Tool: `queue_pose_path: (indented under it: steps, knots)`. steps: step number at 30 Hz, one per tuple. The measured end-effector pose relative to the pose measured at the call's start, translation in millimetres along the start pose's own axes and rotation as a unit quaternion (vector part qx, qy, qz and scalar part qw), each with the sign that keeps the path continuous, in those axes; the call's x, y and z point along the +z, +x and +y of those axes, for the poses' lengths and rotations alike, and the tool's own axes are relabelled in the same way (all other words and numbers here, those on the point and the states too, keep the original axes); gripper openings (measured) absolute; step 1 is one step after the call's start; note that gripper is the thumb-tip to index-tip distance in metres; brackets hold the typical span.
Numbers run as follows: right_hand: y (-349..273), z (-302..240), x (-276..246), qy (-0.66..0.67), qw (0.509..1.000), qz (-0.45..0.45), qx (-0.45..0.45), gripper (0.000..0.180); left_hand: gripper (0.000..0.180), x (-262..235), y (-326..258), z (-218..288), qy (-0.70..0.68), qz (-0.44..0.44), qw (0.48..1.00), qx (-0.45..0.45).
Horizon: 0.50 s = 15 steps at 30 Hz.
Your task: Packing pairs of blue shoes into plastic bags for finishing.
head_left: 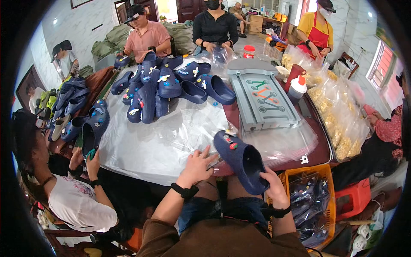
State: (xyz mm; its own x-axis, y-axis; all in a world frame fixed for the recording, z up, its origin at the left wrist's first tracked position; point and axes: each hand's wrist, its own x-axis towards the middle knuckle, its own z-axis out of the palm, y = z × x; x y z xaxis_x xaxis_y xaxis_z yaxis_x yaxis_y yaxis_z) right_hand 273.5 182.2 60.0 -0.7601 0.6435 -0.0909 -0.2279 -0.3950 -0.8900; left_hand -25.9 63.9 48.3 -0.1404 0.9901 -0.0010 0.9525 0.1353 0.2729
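One navy clog (239,160) is hanging tilted in our right grip (275,188), whose fingers are clasping its heel while its charm-studded toe is pointing up and leftward. Our left grip (198,166) is spreading its fingers just left of the clog, holding nothing that we can see; we cannot tell whether it is touching the tabletop (319,156). Beyond the left grip, a heap of navy clogs (147,98) is lying on a whitish sheet (171,145). Beyond the right grip, clear bags (282,143) are lying flat, and a grey panel (246,103) is sitting just past them. Just right of the right grip, a yellow crate (332,210) is holding bagged clogs (306,201). Well left of the left grip, a co-worker (77,201) is grasping another clog (97,122).
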Motion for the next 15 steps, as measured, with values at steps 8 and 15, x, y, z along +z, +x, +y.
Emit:
queue_pose_path:
  steps: [8, 15]
  knots:
    - [10.8, 27.6, -1.8, -0.523, 0.82, 0.177, -0.148, 0.054, 0.059, 23.5, -4.5, -5.3, 0.017, 0.084, 0.996, -0.016]
    - [-13.1, 1.3, 16.6, -0.616, 0.748, -0.003, -0.245, 0.096, 0.062, 21.0, -4.1, -7.9, -0.031, 0.081, 0.996, -0.03]
